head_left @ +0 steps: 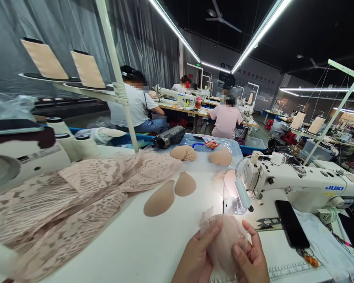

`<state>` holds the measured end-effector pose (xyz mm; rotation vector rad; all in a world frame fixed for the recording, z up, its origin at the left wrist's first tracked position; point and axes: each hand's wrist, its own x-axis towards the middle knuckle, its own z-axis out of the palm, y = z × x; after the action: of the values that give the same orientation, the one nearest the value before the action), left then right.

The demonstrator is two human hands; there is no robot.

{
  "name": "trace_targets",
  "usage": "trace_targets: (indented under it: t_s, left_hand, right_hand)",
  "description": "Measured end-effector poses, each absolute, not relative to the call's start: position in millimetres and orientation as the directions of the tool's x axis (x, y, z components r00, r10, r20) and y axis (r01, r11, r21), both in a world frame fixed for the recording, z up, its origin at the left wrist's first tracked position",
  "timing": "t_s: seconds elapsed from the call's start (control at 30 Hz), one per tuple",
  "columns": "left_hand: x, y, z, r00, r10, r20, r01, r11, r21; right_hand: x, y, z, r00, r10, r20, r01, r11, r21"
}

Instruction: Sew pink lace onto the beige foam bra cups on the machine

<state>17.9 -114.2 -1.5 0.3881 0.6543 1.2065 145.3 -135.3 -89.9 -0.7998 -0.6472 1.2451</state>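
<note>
Left hand (pixel 197 254) and right hand (pixel 254 262) pinch a beige cup (pixel 224 240) with sheer cloth (pixel 205 221) between thumbs and fingers, near the sewing machine (pixel 302 181), where a slackened grip could let the thin layers slip or crease.

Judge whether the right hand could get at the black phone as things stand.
Probably yes: the phone lies uncovered to the right of the right hand, though that hand holds the beige pad with the left hand and would likely need to let go first.
</note>
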Motion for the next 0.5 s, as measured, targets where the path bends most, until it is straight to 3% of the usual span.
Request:
trace_targets:
  t_s: [0.37,0.5]
  left_hand:
    - [28,-109,-2,0.211,0.946,-0.248,-0.727,0.321,0.607]
    - [23,-103,5,0.176,0.937,-0.303,-0.756,0.326,0.568]
  right_hand:
    - [148,-132,-93,0.277,0.961,-0.024,-0.580,0.147,-0.801]
    - [155,-139,-97,0.183,0.982,0.047,-0.484,0.132,-0.865]
